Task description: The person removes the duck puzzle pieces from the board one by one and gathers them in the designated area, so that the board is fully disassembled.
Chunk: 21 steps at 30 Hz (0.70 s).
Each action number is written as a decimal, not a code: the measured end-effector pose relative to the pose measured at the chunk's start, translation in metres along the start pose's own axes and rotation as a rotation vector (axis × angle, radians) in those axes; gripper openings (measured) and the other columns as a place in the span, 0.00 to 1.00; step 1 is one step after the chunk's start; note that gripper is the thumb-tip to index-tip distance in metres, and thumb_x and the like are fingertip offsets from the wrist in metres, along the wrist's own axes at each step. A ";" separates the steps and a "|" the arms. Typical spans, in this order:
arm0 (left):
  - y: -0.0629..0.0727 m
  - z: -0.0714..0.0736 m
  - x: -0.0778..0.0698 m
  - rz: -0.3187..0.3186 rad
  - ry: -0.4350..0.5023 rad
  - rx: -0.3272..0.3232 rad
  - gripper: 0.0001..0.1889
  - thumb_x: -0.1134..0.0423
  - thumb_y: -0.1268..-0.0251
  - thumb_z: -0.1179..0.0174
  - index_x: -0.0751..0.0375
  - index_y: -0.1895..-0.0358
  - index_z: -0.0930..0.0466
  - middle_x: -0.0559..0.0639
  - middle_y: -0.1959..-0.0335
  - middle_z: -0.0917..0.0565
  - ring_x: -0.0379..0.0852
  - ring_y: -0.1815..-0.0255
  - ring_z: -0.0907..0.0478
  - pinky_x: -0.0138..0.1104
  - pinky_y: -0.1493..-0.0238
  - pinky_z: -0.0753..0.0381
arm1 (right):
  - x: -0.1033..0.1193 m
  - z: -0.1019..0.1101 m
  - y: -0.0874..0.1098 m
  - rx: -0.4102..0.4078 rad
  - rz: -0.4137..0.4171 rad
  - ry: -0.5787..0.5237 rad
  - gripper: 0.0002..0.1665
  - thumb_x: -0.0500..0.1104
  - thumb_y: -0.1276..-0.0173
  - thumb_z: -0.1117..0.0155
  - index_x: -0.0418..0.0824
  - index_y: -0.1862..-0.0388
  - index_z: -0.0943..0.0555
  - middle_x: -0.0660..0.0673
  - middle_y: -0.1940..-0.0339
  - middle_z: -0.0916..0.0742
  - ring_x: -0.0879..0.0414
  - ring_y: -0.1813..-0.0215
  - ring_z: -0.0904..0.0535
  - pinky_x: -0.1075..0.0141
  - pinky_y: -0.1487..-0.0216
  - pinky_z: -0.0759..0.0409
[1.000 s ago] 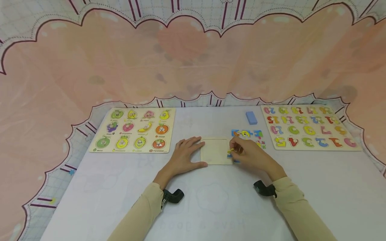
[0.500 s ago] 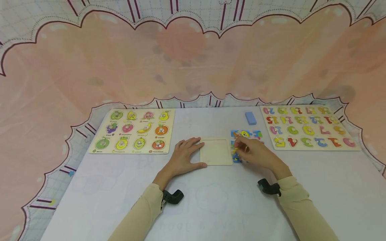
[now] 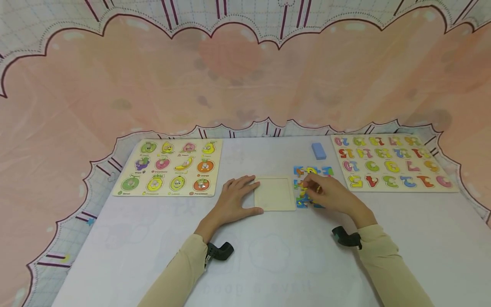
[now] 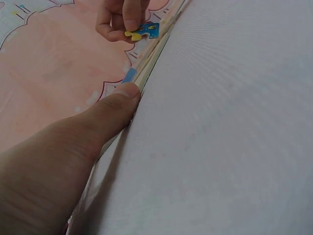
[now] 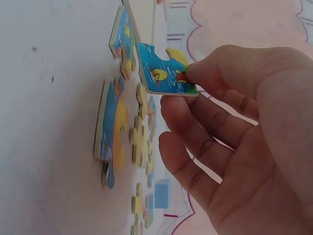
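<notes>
My left hand (image 3: 237,199) rests at the left edge of a cream wooden puzzle tray (image 3: 274,195), fingers spread, with the thumb (image 4: 117,105) against its edge. Between thumb and fingertips, my right hand (image 3: 330,195) pinches a jigsaw piece (image 5: 164,73), blue with small yellow fish and a yellow knob. It is held tilted above several loose jigsaw pieces (image 3: 301,204), just right of the tray. Part of these loose pieces is hidden under the right hand in the head view. In the right wrist view, a blue-and-yellow loose piece (image 5: 111,125) lies below the held one.
A fruit puzzle board (image 3: 172,161) lies at the table's back left, a number puzzle board (image 3: 393,158) at the back right. A blue block (image 3: 319,151) sits beyond the loose pieces. Patterned cloth (image 3: 238,85) hangs behind the white table (image 3: 261,260).
My right hand has moved right, carrying the jigsaw piece from the tray's right edge to over the loose pieces, and more of these now show. My left hand has stayed at the tray.
</notes>
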<state>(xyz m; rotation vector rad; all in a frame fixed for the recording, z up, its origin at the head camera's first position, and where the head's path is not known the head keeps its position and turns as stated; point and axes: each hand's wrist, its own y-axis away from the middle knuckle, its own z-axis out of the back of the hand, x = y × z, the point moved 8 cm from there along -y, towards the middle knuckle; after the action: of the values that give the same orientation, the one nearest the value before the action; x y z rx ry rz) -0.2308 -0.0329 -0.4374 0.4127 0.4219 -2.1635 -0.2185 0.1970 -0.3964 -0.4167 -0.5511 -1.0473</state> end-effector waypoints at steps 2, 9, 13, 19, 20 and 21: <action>0.000 0.000 0.000 -0.002 -0.004 -0.002 0.42 0.35 0.51 0.36 0.47 0.32 0.34 0.47 0.27 0.38 0.48 0.26 0.45 0.52 0.28 0.50 | -0.001 0.001 0.001 0.004 -0.009 0.002 0.05 0.37 0.34 0.40 0.43 0.59 0.23 0.51 0.67 0.18 0.59 0.63 0.26 0.70 0.62 0.25; 0.000 -0.001 0.001 -0.003 -0.015 -0.003 0.42 0.34 0.51 0.36 0.47 0.31 0.34 0.46 0.27 0.38 0.48 0.26 0.45 0.52 0.28 0.50 | -0.009 0.004 0.004 0.030 -0.056 0.001 0.05 0.39 0.33 0.41 0.43 0.59 0.24 0.51 0.68 0.19 0.58 0.63 0.26 0.70 0.62 0.25; 0.000 -0.001 0.001 -0.004 -0.012 -0.005 0.42 0.35 0.51 0.36 0.47 0.32 0.34 0.46 0.27 0.38 0.48 0.26 0.44 0.52 0.28 0.50 | -0.012 0.006 0.007 0.036 -0.073 -0.007 0.05 0.38 0.33 0.41 0.42 0.58 0.24 0.50 0.68 0.18 0.58 0.63 0.26 0.70 0.63 0.25; 0.000 -0.001 0.001 -0.004 -0.012 -0.004 0.42 0.35 0.51 0.36 0.47 0.31 0.34 0.46 0.27 0.38 0.48 0.26 0.45 0.52 0.28 0.50 | -0.016 0.009 0.009 0.043 -0.072 -0.012 0.04 0.37 0.33 0.42 0.42 0.59 0.24 0.50 0.67 0.17 0.58 0.63 0.25 0.71 0.63 0.25; 0.000 -0.001 0.001 -0.003 -0.014 -0.003 0.42 0.34 0.51 0.36 0.47 0.31 0.34 0.46 0.27 0.38 0.48 0.26 0.45 0.52 0.28 0.50 | -0.016 0.009 0.009 0.044 -0.071 -0.008 0.04 0.37 0.33 0.42 0.42 0.59 0.24 0.50 0.67 0.17 0.58 0.63 0.25 0.71 0.63 0.25; 0.000 -0.001 0.001 -0.005 -0.015 -0.004 0.42 0.35 0.51 0.36 0.47 0.31 0.34 0.46 0.27 0.38 0.48 0.26 0.45 0.52 0.28 0.50 | -0.017 0.010 0.009 0.047 -0.068 -0.005 0.04 0.37 0.33 0.42 0.42 0.59 0.24 0.50 0.67 0.17 0.58 0.63 0.25 0.71 0.62 0.25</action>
<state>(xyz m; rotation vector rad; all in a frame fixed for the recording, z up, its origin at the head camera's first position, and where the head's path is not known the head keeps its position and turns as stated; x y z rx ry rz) -0.2316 -0.0329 -0.4389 0.3939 0.4190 -2.1691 -0.2188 0.2185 -0.3994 -0.3618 -0.5970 -1.0971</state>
